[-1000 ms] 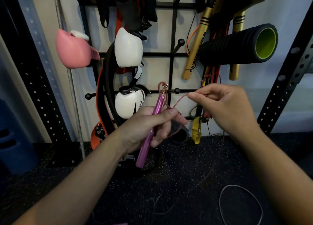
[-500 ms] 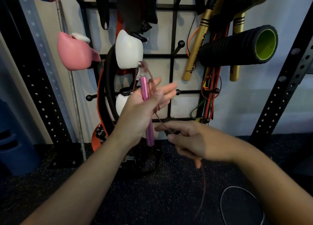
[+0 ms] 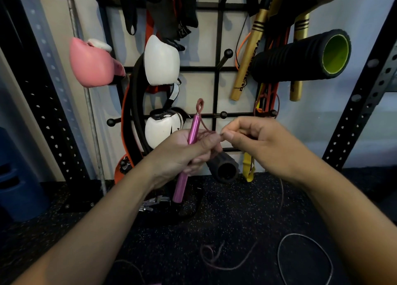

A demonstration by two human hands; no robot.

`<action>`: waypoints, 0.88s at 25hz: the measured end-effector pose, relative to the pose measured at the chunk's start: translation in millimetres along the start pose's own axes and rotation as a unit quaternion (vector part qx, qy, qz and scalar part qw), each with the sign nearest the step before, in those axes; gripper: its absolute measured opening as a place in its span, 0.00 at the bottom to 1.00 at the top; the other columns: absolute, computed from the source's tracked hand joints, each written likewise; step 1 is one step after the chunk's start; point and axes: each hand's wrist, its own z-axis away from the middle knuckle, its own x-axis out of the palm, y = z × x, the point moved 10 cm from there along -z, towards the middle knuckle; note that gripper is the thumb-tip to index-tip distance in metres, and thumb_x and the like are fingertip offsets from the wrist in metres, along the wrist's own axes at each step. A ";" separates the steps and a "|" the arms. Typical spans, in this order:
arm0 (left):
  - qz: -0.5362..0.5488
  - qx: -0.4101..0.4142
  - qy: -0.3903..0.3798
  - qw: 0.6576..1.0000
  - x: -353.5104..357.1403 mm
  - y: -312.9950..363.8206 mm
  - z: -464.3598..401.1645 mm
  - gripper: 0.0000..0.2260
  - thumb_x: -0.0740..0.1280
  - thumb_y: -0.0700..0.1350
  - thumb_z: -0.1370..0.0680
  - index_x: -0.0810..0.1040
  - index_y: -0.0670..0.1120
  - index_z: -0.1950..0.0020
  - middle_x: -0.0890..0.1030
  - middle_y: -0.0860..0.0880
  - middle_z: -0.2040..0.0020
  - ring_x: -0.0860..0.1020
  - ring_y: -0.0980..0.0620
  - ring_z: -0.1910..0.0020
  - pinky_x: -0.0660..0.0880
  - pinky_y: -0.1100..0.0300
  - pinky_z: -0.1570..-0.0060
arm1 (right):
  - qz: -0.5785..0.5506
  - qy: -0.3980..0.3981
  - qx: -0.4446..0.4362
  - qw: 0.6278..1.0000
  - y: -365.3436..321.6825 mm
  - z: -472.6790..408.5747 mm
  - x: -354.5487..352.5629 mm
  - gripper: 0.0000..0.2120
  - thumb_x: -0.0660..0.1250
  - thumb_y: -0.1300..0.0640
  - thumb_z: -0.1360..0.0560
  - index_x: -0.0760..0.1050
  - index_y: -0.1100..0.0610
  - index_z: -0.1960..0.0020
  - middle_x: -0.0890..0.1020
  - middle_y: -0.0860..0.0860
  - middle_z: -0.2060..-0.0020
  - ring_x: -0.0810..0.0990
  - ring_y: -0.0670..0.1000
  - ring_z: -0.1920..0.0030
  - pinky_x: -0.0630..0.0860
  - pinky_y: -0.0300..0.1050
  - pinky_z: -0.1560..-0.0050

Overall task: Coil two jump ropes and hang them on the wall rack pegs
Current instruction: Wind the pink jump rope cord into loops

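Observation:
My left hand (image 3: 187, 153) grips the pink handle (image 3: 186, 156) of a jump rope, held nearly upright in front of the wall rack (image 3: 217, 91). Its thin dark-red cord (image 3: 203, 121) loops out of the handle's top and runs across my left fingers. My right hand (image 3: 257, 143) pinches that cord just right of my left hand. The rest of the cord (image 3: 223, 261) trails down to the floor. A second rope's grey cord (image 3: 305, 261) lies in a loop on the floor at lower right. Black ball-tipped pegs (image 3: 223, 114) stick out of the rack behind my hands.
On the rack hang a pink boxing glove (image 3: 92, 65), white gloves (image 3: 161, 61), a black foam roller (image 3: 300, 57), gold sticks (image 3: 247, 57) and resistance bands (image 3: 268, 96). A small black roller (image 3: 223, 166) sits low. Black perforated uprights (image 3: 361, 104) flank the rack. The floor is dark speckled rubber.
My right hand rose from below back up beside my left hand, bringing the cord along. My left fingers went from spread to curled round the handle, and the handle tilted slightly.

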 end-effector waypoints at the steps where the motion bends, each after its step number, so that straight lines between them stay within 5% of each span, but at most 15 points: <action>1: -0.014 0.001 -0.004 1.000 0.0 0.0 0.1 0.15 0.66 0.55 0.21 0.83 0.45 0.54 0.74 0.51 0.74 0.66 0.56 0.81 0.66 0.60 0.72 | -0.002 0.007 0.002 1.000 3.0 -0.4 -3.1 0.08 0.69 0.52 0.20 0.84 0.53 0.52 0.83 0.54 0.65 0.77 0.49 0.66 0.79 0.52 0.58; 3: -0.041 -0.001 -0.004 0.999 1.0 1.5 -0.6 0.15 0.64 0.53 0.19 0.84 0.44 0.52 0.83 0.45 0.69 0.75 0.53 0.78 0.75 0.58 0.67 | 0.006 0.078 -0.001 0.997 8.5 -0.1 -15.4 0.09 0.73 0.49 0.23 0.84 0.55 0.56 0.77 0.50 0.74 0.69 0.44 0.73 0.71 0.42 0.70; 5: -0.033 -0.008 -0.002 0.999 0.6 1.9 -1.4 0.17 0.62 0.53 0.19 0.84 0.42 0.48 0.87 0.44 0.64 0.83 0.49 0.71 0.81 0.54 0.61 | 0.045 0.125 -0.004 0.991 11.7 0.0 -21.0 0.11 0.73 0.45 0.25 0.82 0.53 0.59 0.74 0.46 0.76 0.67 0.44 0.75 0.68 0.39 0.72; 9: -0.066 -0.016 -0.012 0.998 3.2 -4.4 -0.7 0.15 0.64 0.50 0.18 0.81 0.42 0.38 0.85 0.48 0.67 0.73 0.53 0.76 0.77 0.57 0.64 | 0.044 0.072 -0.018 0.996 10.1 -2.5 -11.4 0.07 0.67 0.53 0.19 0.83 0.53 0.48 0.85 0.47 0.60 0.83 0.44 0.58 0.80 0.43 0.53; 12: -0.049 -0.022 -0.002 0.999 4.4 -7.1 -0.2 0.16 0.61 0.50 0.16 0.83 0.40 0.42 0.86 0.45 0.65 0.79 0.52 0.75 0.81 0.55 0.60 | 0.032 0.103 -0.011 0.994 8.7 0.5 -18.9 0.07 0.71 0.50 0.21 0.85 0.52 0.53 0.82 0.49 0.71 0.76 0.41 0.74 0.71 0.33 0.71; 14: -0.025 -0.014 -0.002 1.000 4.8 -2.7 0.2 0.17 0.62 0.51 0.18 0.84 0.40 0.46 0.86 0.44 0.65 0.83 0.49 0.71 0.82 0.56 0.57 | 0.055 0.146 0.007 0.988 13.8 3.6 -26.4 0.15 0.72 0.41 0.25 0.83 0.52 0.60 0.79 0.52 0.76 0.70 0.42 0.78 0.69 0.37 0.74; 16: -0.003 -0.001 0.000 1.000 5.0 2.8 0.4 0.16 0.63 0.53 0.20 0.85 0.43 0.52 0.83 0.46 0.70 0.79 0.51 0.76 0.79 0.60 0.65 | 0.099 0.148 0.012 0.984 16.3 4.6 -27.6 0.20 0.68 0.36 0.24 0.81 0.52 0.62 0.76 0.52 0.77 0.68 0.46 0.76 0.69 0.44 0.72; 18: 0.039 0.000 0.007 0.999 3.3 4.0 0.2 0.16 0.63 0.54 0.21 0.85 0.45 0.57 0.78 0.47 0.76 0.71 0.55 0.83 0.73 0.63 0.76 | 0.071 0.110 0.001 0.991 14.5 2.8 -21.3 0.15 0.63 0.43 0.19 0.81 0.49 0.56 0.72 0.51 0.73 0.69 0.51 0.71 0.69 0.48 0.68; 22: 0.122 0.004 -0.056 0.991 12.0 5.8 2.5 0.17 0.64 0.52 0.19 0.83 0.43 0.61 0.70 0.53 0.82 0.63 0.60 0.87 0.64 0.65 0.82 | -0.064 0.141 0.008 0.988 25.0 2.4 -31.2 0.09 0.68 0.52 0.19 0.83 0.57 0.52 0.70 0.54 0.72 0.66 0.50 0.72 0.65 0.40 0.72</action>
